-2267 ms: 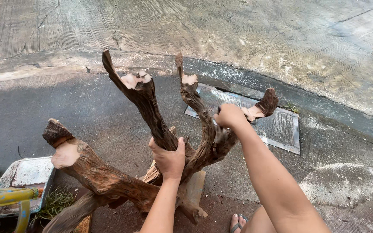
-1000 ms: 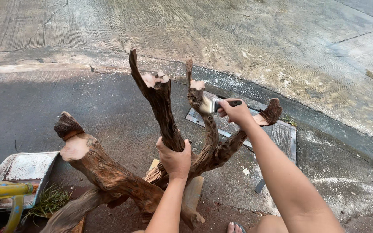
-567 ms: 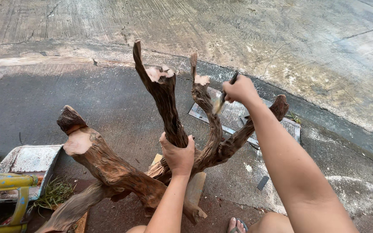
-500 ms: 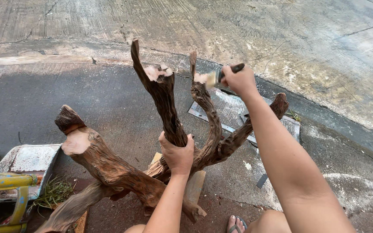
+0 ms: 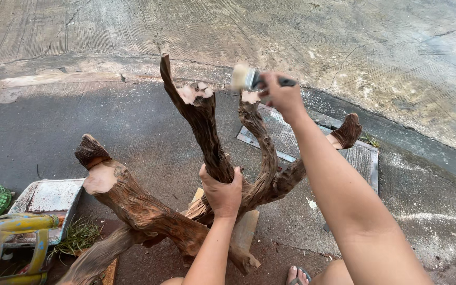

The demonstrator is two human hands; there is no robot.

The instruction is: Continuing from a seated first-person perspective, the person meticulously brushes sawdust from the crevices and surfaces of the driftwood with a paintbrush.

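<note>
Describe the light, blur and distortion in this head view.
Head view: soft, even daylight, no hard shadows or glare; the driftwood branch and left hand are sharp; the paintbrush in the right hand is slightly motion-blurred; the wide lens bends the curb near the edges.

A: Entry, head view. What is worn on the arms?

B: Nothing. The left forearm (image 5: 215, 248) and the right forearm (image 5: 339, 195) are both bare from wrist to the frame edge; no sleeve, cuff or glove shows.

A: Hands?

B: The left hand (image 5: 221, 191) and the right hand (image 5: 282, 96) are bare. No ring, watch, band or tape on what can be seen. Nails look short; not sharp enough to tell more.

A: Lower body?

B: A bare knee (image 5: 339, 274) at the bottom edge. Beside it, toes in a sandal (image 5: 298, 275) with a dark strap; sole colour cannot be told.
</note>
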